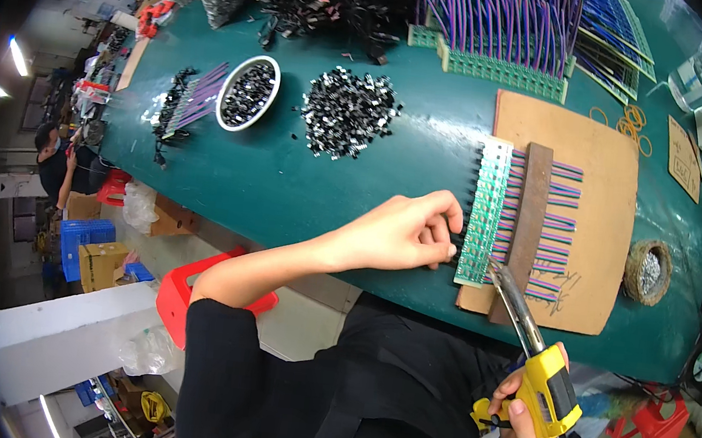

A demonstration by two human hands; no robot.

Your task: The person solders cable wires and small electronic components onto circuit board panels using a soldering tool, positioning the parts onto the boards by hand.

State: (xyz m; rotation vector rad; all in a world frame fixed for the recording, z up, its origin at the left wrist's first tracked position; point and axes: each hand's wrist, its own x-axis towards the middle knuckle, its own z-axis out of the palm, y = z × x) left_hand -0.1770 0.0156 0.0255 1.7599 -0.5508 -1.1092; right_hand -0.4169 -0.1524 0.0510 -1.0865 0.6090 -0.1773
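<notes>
My right hand (518, 416) is closed round the yellow handle of a soldering gun (553, 392). The gun's metal tip points up and left, at the lower end of a green circuit board panel (483, 220). Rows of purple and teal wires (559, 222) run rightward from the panel, under a brown flat bar (529, 221). Small black parts line the panel's left edge. There my left hand (411, 234) is closed, thumb and forefinger pinched near the lower left edge; whatever sits between the fingertips is too small to make out. Panel and bar rest on a cardboard sheet (603, 186).
On the green table (352, 211) are a pile of small black parts (346, 114), a white bowl (275, 83) of them, and bundled wired boards (503, 72). A coil-lined dish (648, 272) and rubber bands (632, 125) lie right. A red stool (174, 294) stands left; another person (61, 167) sits beyond.
</notes>
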